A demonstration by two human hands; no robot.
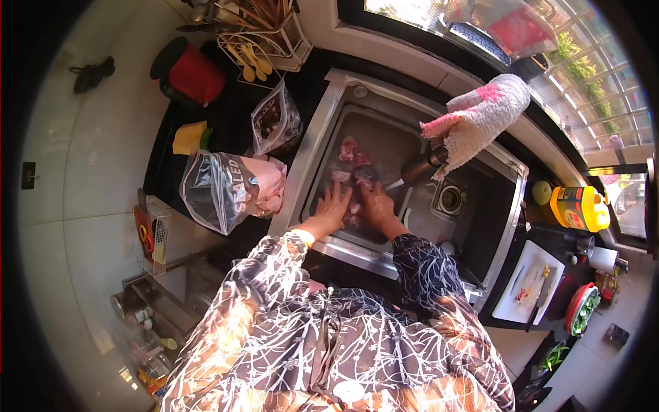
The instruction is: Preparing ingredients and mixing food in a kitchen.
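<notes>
Pieces of raw meat (348,150) lie in a grey basin (396,123) inside the steel sink. My left hand (332,208) rests fingers spread at the near left of the meat, its fingertips by a pale piece (340,176). My right hand (378,206) is just beside it, fingers on a darker piece (364,174); whether it grips that piece is hard to see. A dark faucet (419,167) with a towel (481,116) draped over it reaches in from the right. Left of the sink lies a clear zip bag (221,190) with meat in it.
A smaller zip bag (277,121), a red-and-black container (195,74) and a utensil rack (293,46) stand on the left counter. Right of the basin is a drain (449,200). Further right are a yellow jug (579,208), a cutting board (520,288) with a knife (538,304), and a bowl of greens (582,311).
</notes>
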